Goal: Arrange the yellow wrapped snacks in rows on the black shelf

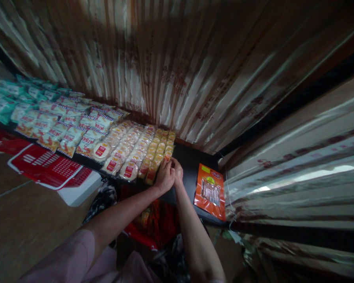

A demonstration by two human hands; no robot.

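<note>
Head cam view — both hands in close, side by side, at the near end of the rightmost row of yellow packs (161,147). L hand (164,177) and R hand (177,172) bunched nearly tip to tip, fingers curled in narrow, right by the end pack; can't tell if either's actually pinching it. Those packs sit on the black shelf (186,159), just R of the clear-wrapped round snacks (129,153), w/ white-blue bags (70,127) further L. Orange pouch (211,192) lies flat, R of the hands — apart, untouched.
</note>
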